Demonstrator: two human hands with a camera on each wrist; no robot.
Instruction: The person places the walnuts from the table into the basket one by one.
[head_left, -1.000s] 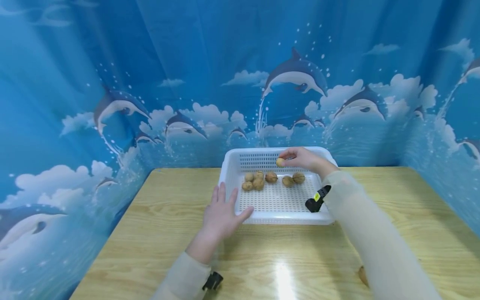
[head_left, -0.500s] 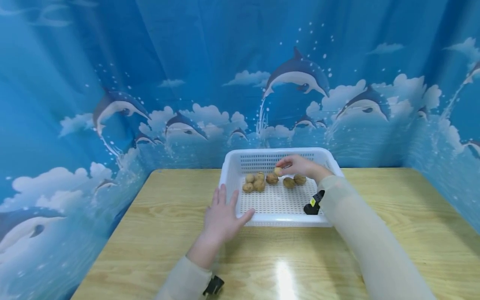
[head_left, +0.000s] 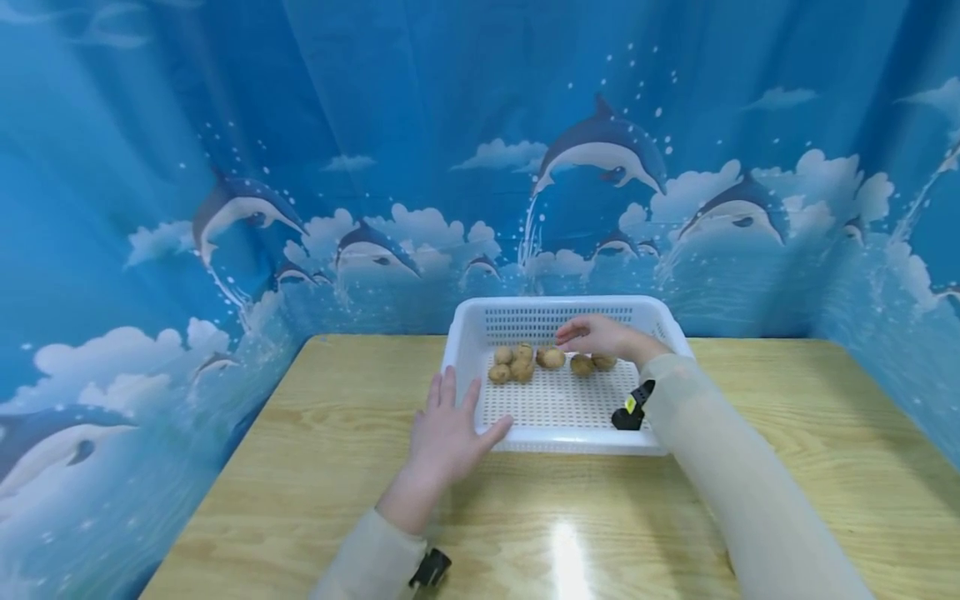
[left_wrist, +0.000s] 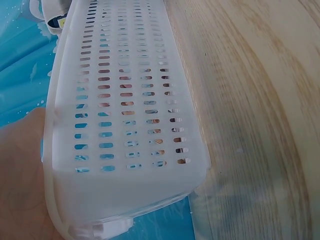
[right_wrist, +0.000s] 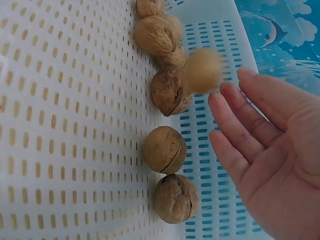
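Note:
A white perforated plastic basket [head_left: 581, 440] stands on the wooden table. My left hand [head_left: 444, 437] rests over its left front corner with fingers spread; in the left wrist view part of that hand [left_wrist: 22, 175] lies along the rim. Inside the basket, several walnuts sit toward the back, among them a cluster [head_left: 522, 372] on the left and a pair [head_left: 582, 365] on the right. My right hand [right_wrist: 272, 135] is over the basket, its fingers extended and holding nothing. Just off its fingertips, a pale walnut [right_wrist: 204, 71] is blurred, overlapping a darker walnut [right_wrist: 169, 90].
The wooden table [head_left: 337, 400] extends on both sides of the basket and in front. A blue dolphin-print curtain [head_left: 420, 167] hangs directly behind. Black wrist cameras sit on both sleeves; the right sleeve [head_left: 750, 475] crosses the table's right part.
My right hand lowered the pale walnut into the basket and let go of it beside the middle walnut; its fingers opened. My left hand stays at the corner.

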